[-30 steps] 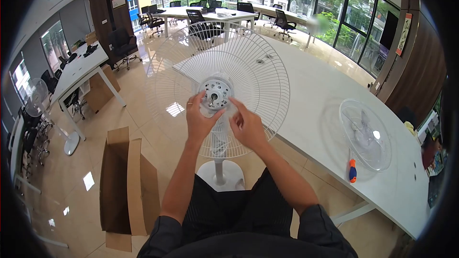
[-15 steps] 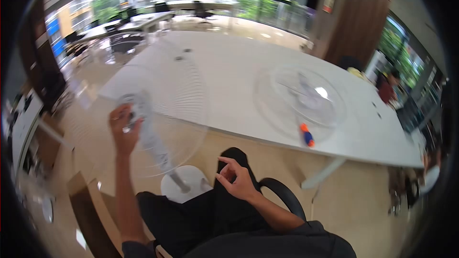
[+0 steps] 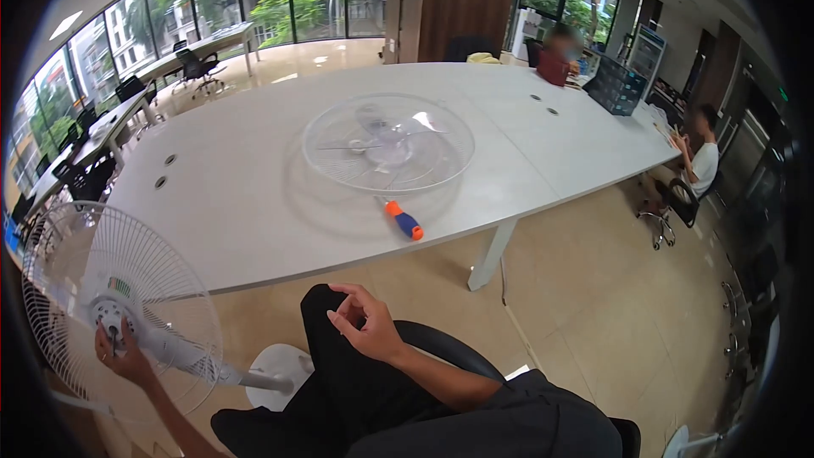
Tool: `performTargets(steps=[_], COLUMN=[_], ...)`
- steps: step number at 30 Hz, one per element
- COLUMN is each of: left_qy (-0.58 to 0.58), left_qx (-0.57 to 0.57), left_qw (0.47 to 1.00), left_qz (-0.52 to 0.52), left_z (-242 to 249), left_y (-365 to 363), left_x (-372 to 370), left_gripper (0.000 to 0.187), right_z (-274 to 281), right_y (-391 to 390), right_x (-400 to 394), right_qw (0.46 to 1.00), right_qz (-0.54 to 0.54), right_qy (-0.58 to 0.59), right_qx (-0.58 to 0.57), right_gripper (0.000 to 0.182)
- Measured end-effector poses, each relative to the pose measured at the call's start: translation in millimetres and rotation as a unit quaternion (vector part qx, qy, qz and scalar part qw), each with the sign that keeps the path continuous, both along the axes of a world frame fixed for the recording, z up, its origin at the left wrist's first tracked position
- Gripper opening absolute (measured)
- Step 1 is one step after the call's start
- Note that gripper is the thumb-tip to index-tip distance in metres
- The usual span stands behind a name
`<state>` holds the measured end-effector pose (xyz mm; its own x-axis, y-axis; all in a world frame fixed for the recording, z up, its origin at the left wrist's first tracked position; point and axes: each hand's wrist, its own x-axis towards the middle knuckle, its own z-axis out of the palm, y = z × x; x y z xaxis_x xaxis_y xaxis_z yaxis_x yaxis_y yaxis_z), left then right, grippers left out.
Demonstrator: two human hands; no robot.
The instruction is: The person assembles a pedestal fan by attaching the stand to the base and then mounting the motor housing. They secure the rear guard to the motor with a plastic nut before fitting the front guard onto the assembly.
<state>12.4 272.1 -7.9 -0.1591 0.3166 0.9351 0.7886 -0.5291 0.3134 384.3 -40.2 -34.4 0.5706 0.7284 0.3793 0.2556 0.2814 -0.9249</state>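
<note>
Watching remotely, I see the screwdriver (image 3: 404, 221) slanting handle-first toward the near edge of the table (image 3: 543, 144), ahead of my nearer right hand (image 3: 373, 332), loosely curled and empty, while my left hand (image 3: 131, 363) touches the fan (image 3: 109, 309) hub, grip unclear.

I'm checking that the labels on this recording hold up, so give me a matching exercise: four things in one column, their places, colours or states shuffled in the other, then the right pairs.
Things
1. Screwdriver
2. Left hand
3. Right hand
4. Fan base

Places, colours or states
A. Half-curled, holding nothing
B. White, on the floor
C. Orange and blue, on the table
D. Fingers at the centre of the wire grille

Right pairs: 1-C, 2-D, 3-A, 4-B
</note>
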Motion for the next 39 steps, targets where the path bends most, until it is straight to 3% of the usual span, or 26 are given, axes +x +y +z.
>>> performTargets(steps=[4, 6, 9, 11, 14, 21, 24, 27, 29, 30, 32, 36, 39], left_qy=[0.178, 0.189, 0.135, 0.032, -0.028, -0.095, -0.122, -0.076, 0.01, 0.01, 0.146, 0.193, 0.11], left_qx=[-0.027, -0.02, -0.022, 0.018, 0.03, 0.017, 0.014, 0.082, 0.054, 0.054, 0.007, -0.041, 0.016], left_qw=[0.981, 0.979, 0.989, 0.999, 0.995, 0.984, 0.984, 0.992, 0.997, 0.997, 0.977, 0.961, 0.984], left_qz=[-0.068, -0.079, -0.054, 0.014, 0.089, 0.151, 0.133, 0.062, -0.051, -0.05, -0.156, -0.193, -0.142], left_z=[14.5, 13.2, 7.4, 4.5, 3.5, 9.2, -4.5, -13.9, -7.6, -3.7, 4.7, 15.6, 11.0], left_y=[4.1, 3.7, -5.3, -14.9, -22.5, -28.7, -15.9, -7.3, -8.6, -6.7, -1.5, -1.0, -14.2], left_x=[-37.4, -40.1, -24.7, -2.5, 23.6, 51.6, 41.6, 23.3, 5.5, -7.2, -33.8, -58.0, -29.0], left_gripper=[0.05, 0.05, 0.049, 0.047, 0.048, 0.045, 0.042, 0.045, 0.048, 0.048, 0.051, 0.054, 0.066], right_z=[-2.6, -6.1, -9.0, -8.9, -6.7, -5.2, -4.1, -5.8, -6.5, -7.0, -9.7, -19.2, -22.3], right_y=[-4.1, -4.8, -8.4, -11.9, -15.4, -15.4, -14.9, -15.7, -14.7, -14.1, -11.3, -4.4, -3.9], right_x=[7.5, 5.0, -3.9, -10.3, -16.0, -21.0, -18.1, -17.2, -15.2, -14.2, -12.4, -18.2, -27.7], right_qw=[0.999, 0.999, 0.999, 0.999, 0.999, 0.999, 0.999, 0.999, 0.999, 0.999, 0.999, 0.998, 0.998], right_qz=[-0.013, -0.014, -0.01, -0.011, -0.007, -0.004, -0.01, -0.016, -0.018, -0.02, -0.018, -0.001, 0.008], right_qy=[0.03, 0.035, 0.041, 0.042, 0.039, 0.008, 0.015, 0.017, 0.015, 0.018, 0.021, 0.024, 0.019], right_qx=[0.005, -0.003, -0.016, -0.024, -0.032, -0.043, -0.043, -0.046, -0.048, -0.046, -0.045, -0.054, -0.064], right_gripper=[0.039, 0.039, 0.039, 0.038, 0.039, 0.039, 0.039, 0.039, 0.04, 0.04, 0.04, 0.04, 0.04])
